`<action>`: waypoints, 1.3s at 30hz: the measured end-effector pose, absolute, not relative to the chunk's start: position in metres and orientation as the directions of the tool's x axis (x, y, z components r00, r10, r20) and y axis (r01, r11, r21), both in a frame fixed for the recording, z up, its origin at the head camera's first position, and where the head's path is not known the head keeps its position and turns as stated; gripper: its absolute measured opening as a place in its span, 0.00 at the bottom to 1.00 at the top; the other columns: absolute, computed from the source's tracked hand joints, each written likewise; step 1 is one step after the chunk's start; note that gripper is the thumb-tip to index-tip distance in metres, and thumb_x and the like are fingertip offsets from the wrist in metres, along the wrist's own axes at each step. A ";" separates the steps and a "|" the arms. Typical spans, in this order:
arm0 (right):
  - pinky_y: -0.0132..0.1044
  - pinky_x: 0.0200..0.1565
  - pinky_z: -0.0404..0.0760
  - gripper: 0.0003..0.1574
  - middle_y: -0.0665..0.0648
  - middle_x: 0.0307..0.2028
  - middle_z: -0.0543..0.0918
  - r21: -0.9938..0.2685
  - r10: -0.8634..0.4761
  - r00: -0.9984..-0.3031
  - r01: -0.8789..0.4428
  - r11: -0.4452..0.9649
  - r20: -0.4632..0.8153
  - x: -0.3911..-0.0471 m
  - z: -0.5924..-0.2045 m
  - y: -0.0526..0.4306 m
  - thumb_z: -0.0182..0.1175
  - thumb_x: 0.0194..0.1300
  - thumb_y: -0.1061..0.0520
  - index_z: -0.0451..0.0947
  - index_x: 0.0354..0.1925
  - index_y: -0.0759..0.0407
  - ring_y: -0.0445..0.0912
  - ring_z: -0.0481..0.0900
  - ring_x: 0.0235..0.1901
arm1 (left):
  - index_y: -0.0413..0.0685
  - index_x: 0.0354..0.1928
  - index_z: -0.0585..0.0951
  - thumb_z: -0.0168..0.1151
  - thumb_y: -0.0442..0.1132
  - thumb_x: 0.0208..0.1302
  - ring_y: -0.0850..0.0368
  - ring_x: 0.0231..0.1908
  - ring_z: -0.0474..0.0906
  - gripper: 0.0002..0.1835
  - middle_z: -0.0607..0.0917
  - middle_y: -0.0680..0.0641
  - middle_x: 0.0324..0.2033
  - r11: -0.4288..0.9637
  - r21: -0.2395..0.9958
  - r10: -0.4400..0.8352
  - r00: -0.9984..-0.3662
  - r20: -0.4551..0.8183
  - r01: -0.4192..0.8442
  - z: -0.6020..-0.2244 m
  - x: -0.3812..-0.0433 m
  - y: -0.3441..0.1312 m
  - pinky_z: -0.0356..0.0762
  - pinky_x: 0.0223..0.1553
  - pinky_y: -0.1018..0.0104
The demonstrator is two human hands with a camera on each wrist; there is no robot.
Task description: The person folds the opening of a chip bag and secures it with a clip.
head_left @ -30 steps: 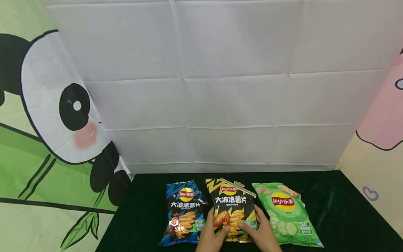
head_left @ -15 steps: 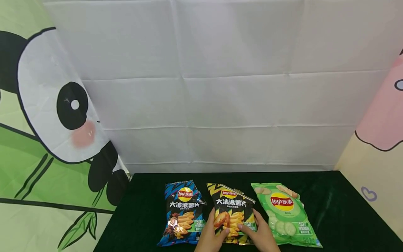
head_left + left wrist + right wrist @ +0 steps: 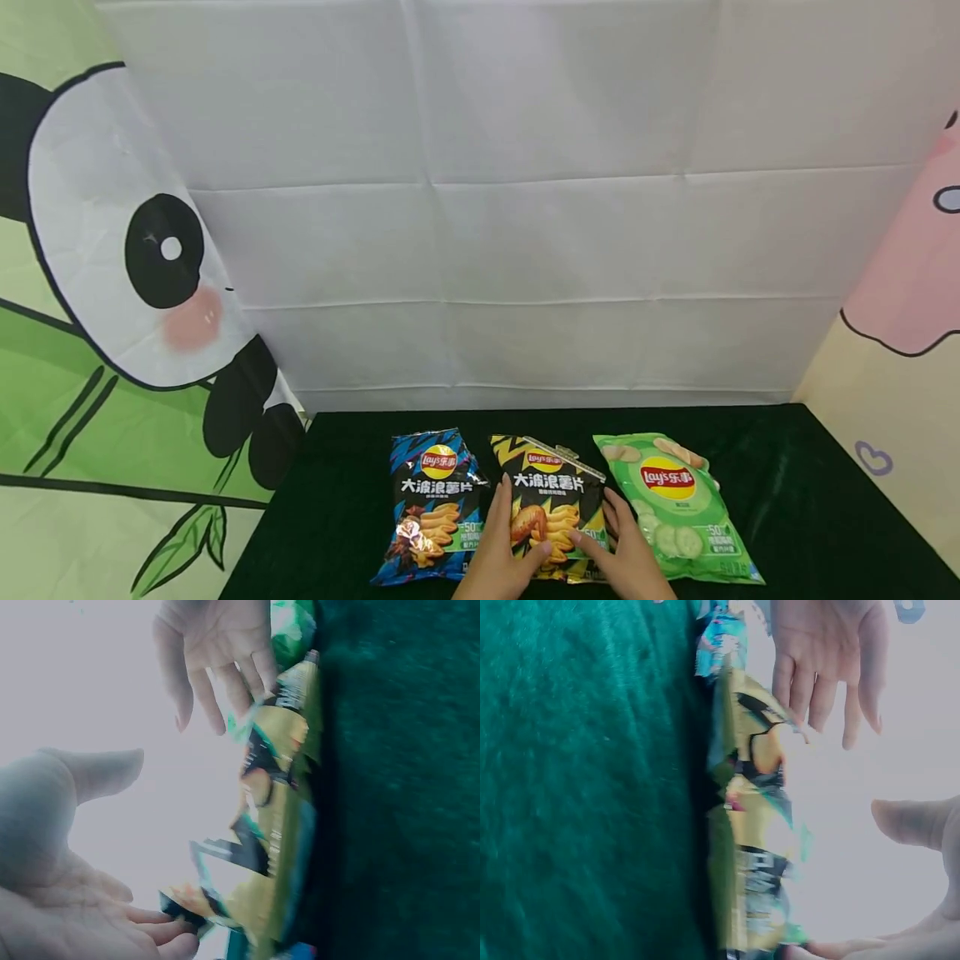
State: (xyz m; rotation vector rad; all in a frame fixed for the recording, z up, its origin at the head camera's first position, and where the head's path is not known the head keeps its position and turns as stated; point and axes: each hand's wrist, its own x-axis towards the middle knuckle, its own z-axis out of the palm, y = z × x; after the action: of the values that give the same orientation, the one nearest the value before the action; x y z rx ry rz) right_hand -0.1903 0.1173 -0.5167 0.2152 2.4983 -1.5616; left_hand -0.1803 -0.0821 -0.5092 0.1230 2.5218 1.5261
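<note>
A black-and-yellow chip bag (image 3: 546,508) lies on the dark green cloth in the middle, printed with a chicken wing and wavy chips. A pale clip (image 3: 566,460) sits along its top edge. My left hand (image 3: 495,554) is at the bag's left side, fingers extended and thumb spread. On the other side is my right hand (image 3: 626,550), also with extended fingers. In both wrist views the thumbs stand away from the bag; the fingertips reach its side edges. Bright glare washes out the bag's front there.
To the left lies a blue-and-black chip bag (image 3: 435,508), close to my left hand. A green chip bag (image 3: 678,508) lies tilted on the right, beside my right hand. A white cloth wall (image 3: 525,233) rises behind the table (image 3: 352,467).
The middle bag's top edge has tipped down and the bag lies flatter. My fingers have straightened and loosened from its sides. The head view has shifted slightly.
</note>
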 end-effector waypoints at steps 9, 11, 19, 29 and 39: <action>0.53 0.53 0.77 0.59 0.74 0.67 0.60 -0.849 0.046 -0.983 0.178 0.498 -0.179 -0.173 -0.494 0.145 0.62 0.59 0.38 0.41 0.73 0.59 0.67 0.69 0.61 | 0.73 0.73 0.43 0.59 0.64 0.58 0.28 0.70 0.48 0.48 0.45 0.41 0.75 0.476 0.879 0.167 -0.984 -0.067 0.021 -0.489 -0.181 -0.065 0.54 0.58 0.24; 0.49 0.49 0.79 0.58 0.73 0.66 0.64 -0.841 0.061 -0.985 0.168 0.515 -0.160 -0.171 -0.492 0.153 0.62 0.59 0.37 0.42 0.73 0.56 0.64 0.73 0.58 | 0.75 0.73 0.44 0.60 0.63 0.58 0.29 0.71 0.46 0.47 0.45 0.41 0.75 0.457 0.889 0.176 -0.983 -0.056 0.031 -0.487 -0.183 -0.061 0.53 0.59 0.25; 0.48 0.49 0.79 0.55 0.70 0.64 0.67 -0.821 0.114 -0.989 0.142 0.553 -0.094 -0.169 -0.486 0.187 0.58 0.62 0.35 0.43 0.72 0.57 0.60 0.75 0.55 | 0.61 0.74 0.49 0.54 0.63 0.63 0.37 0.73 0.45 0.43 0.46 0.45 0.75 0.421 0.904 0.300 -0.952 -0.055 0.080 -0.483 -0.183 -0.037 0.50 0.65 0.31; 0.60 0.55 0.69 0.56 0.70 0.66 0.61 -0.729 0.220 -0.971 0.216 0.650 -0.092 -0.171 -0.487 0.233 0.52 0.62 0.30 0.46 0.72 0.61 0.64 0.65 0.61 | 0.54 0.74 0.52 0.56 0.60 0.63 0.46 0.73 0.50 0.42 0.52 0.48 0.74 0.393 0.920 0.370 -0.918 -0.143 0.015 -0.489 -0.181 0.019 0.55 0.69 0.42; 0.64 0.58 0.66 0.65 0.79 0.66 0.53 -0.712 0.253 -0.941 0.337 0.617 -0.226 -0.180 -0.502 0.263 0.51 0.62 0.29 0.34 0.72 0.70 0.72 0.58 0.62 | 0.50 0.73 0.53 0.61 0.60 0.58 0.40 0.71 0.53 0.47 0.57 0.43 0.73 0.276 0.934 0.332 -0.889 -0.314 -0.227 -0.503 -0.180 0.058 0.54 0.67 0.38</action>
State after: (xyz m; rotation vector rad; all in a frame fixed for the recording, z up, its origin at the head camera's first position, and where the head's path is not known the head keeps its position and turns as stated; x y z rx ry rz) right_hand -0.1801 0.2627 -0.5021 0.4995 2.7308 -1.2350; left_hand -0.1796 0.0581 -0.5029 0.0945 2.0993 1.6498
